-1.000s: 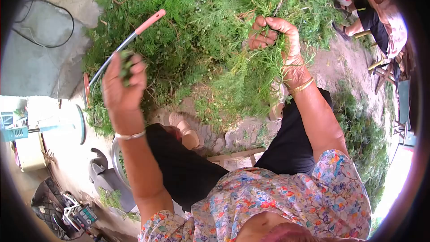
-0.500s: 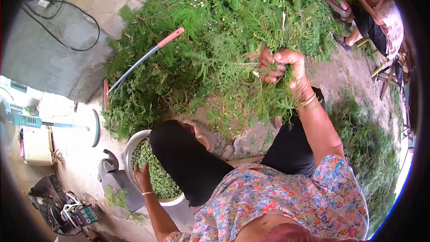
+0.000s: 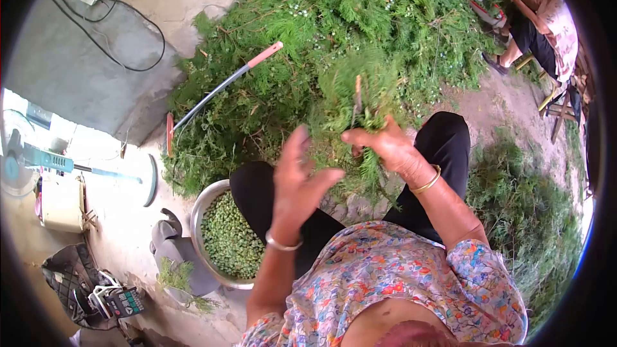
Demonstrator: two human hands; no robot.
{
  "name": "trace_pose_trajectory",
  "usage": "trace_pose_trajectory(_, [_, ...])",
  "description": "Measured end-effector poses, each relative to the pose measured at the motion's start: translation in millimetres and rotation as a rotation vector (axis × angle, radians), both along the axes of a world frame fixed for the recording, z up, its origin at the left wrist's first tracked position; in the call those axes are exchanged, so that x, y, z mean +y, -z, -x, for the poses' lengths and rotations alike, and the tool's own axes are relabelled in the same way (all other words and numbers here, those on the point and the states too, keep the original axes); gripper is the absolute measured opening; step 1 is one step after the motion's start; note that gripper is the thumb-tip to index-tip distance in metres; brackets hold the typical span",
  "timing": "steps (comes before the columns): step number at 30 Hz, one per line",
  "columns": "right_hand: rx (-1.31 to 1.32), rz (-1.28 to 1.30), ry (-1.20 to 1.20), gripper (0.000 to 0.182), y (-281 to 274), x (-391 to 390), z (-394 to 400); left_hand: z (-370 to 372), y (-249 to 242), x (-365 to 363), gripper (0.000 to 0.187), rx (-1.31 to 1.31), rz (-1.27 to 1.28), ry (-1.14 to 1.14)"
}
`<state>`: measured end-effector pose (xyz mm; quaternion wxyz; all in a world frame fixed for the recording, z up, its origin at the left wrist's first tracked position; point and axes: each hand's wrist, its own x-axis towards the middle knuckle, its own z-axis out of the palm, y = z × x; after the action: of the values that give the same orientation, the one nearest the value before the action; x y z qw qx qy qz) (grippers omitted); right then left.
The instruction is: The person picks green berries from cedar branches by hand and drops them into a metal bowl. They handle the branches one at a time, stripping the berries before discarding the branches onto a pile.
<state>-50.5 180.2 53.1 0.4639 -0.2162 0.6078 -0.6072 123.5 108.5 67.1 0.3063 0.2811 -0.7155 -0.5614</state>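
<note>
My right hand (image 3: 385, 144), with a yellow bangle at its wrist, is closed around a green leafy branch (image 3: 363, 93) whose cut brown stem points up. My left hand (image 3: 299, 183), wearing a pale bangle, is raised beside it with fingers apart and nothing in it. A gap separates my left hand from the branch. Below and to the left, a round metal basin (image 3: 198, 218) full of small green berries (image 3: 231, 238) stands by my knee. A large heap of green branches (image 3: 308, 26) spreads in front of me.
A saw-like tool with pink handles (image 3: 218, 83) lies on the heap. Another person (image 3: 546, 26) sits at the upper right near a red-rimmed basin (image 3: 482, 6). More branches (image 3: 520, 199) lie at right. A fan (image 3: 58, 160), grey stool (image 3: 183, 263) and bag (image 3: 74, 283) are at left.
My left hand has come up out of the berry basin to the branch's side. My right hand has moved left and down with the branch. The view has shifted slightly.
</note>
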Motion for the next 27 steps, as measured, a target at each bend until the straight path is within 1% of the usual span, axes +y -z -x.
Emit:
trace_pose_trajectory(2, [0.121,0.154,-0.019,0.055,12.6,-3.7,-8.6,28.0,4.8,12.2,0.093,0.025,-0.124,0.107])
trace_pose_trajectory(3, [0.119,0.153,-0.01,0.055,-3.7,-1.1,-13.4,36.3,19.4,14.8,0.093,0.022,-0.125,0.116])
trace_pose_trajectory(4, [0.081,-0.059,-0.007,0.051,-28.7,4.6,-17.1,44.0,42.8,13.7,0.092,0.063,-0.079,0.112])
trace_pose_trajectory(5, [0.04,-0.271,-0.005,0.048,-42.9,8.3,-18.1,51.3,48.2,16.4,0.093,0.103,-0.033,0.107])
trace_pose_trajectory(6, [0.009,-0.267,-0.021,0.059,-29.2,3.9,-14.4,54.7,32.9,30.0,0.064,0.237,-0.248,0.031])
trace_pose_trajectory(7, [0.006,-0.266,-0.019,0.059,-16.5,2.0,-13.0,50.1,49.2,18.5,0.064,0.234,-0.247,0.033])
trace_pose_trajectory(9, [0.083,-0.003,-0.33,0.065,-16.2,-0.3,-15.4,41.3,59.0,-8.4,0.046,-0.173,0.435,0.283])
trace_pose_trajectory(10, [0.32,-0.099,-0.3,0.067,-21.4,6.4,-20.1,40.2,67.0,13.2,0.022,0.064,-0.281,-0.026])
trace_pose_trajectory(11, [0.313,-0.096,-0.299,0.067,-14.3,3.7,-20.3,35.4,75.3,13.6,0.022,0.057,-0.279,-0.025])
trace_pose_trajectory(13, [0.443,-0.158,-0.424,0.071,7.5,-5.6,-21.1,26.7,103.4,7.8,0.013,-0.256,0.229,-0.163])
trace_pose_trajectory(14, [0.466,-0.12,-0.443,0.073,8.8,-7.7,-23.7,23.8,108.0,2.8,0.013,-0.261,0.232,-0.166])
trace_pose_trajectory(15, [0.461,-0.116,-0.446,0.073,6.9,-7.8,-25.8,20.2,109.7,-3.8,0.011,-0.244,0.194,-0.107])
trace_pose_trajectory(17, [0.574,-0.241,-0.508,0.07,-1.6,-5.9,-30.1,14.0,118.8,-16.1,0.012,-0.207,0.114,0.007])
trace_pose_trajectory(18, [0.572,-0.237,-0.513,0.07,-1.0,-3.4,-34.0,16.2,125.9,-22.6,0.016,-0.277,0.011,0.025])
trace_pose_trajectory(19, [0.652,-0.172,-0.423,0.067,1.4,2.2,-40.1,15.2,133.1,-21.3,0.016,-0.281,0.012,0.02])
trace_pose_trajectory(20, [0.727,-0.109,-0.332,0.064,3.3,7.4,-44.8,19.4,113.9,-11.8,0.018,0.006,-0.201,0.036])
trace_pose_trajectory(21, [0.721,-0.111,-0.336,0.064,1.6,11.9,-46.9,22.5,104.5,-5.7,0.02,0.295,-0.411,0.05])
trace_pose_trajectory(22, [0.704,-0.054,-0.308,0.064,-3.7,16.9,-48.0,24.0,106.9,-4.7,0.02,0.291,-0.414,0.048])
trace_pose_trajectory(23, [0.688,0.001,-0.279,0.065,-8.8,21.3,-48.0,25.6,108.9,-4.0,0.021,0.425,-0.622,-0.01])
trace_pose_trajectory(24, [0.686,-0.001,-0.28,0.065,-13.1,26.2,-46.5,27.2,109.3,-3.4,0.023,0.561,-0.83,-0.069])
trace_pose_trajectory(25, [0.668,-0.001,-0.231,0.066,-17.0,31.4,-44.4,26.4,107.7,-3.1,0.023,0.56,-0.833,-0.072])
trace_pose_trajectory(26, [0.651,0.0,-0.181,0.067,-18.5,34.2,-43.7,24.5,98.3,-3.0,0.024,0.568,-0.86,0.038])
trace_pose_trajectory(27, [0.65,-0.002,-0.182,0.067,-18.4,33.1,-41.3,23.2,92.0,-4.5,0.026,0.574,-0.885,0.149])
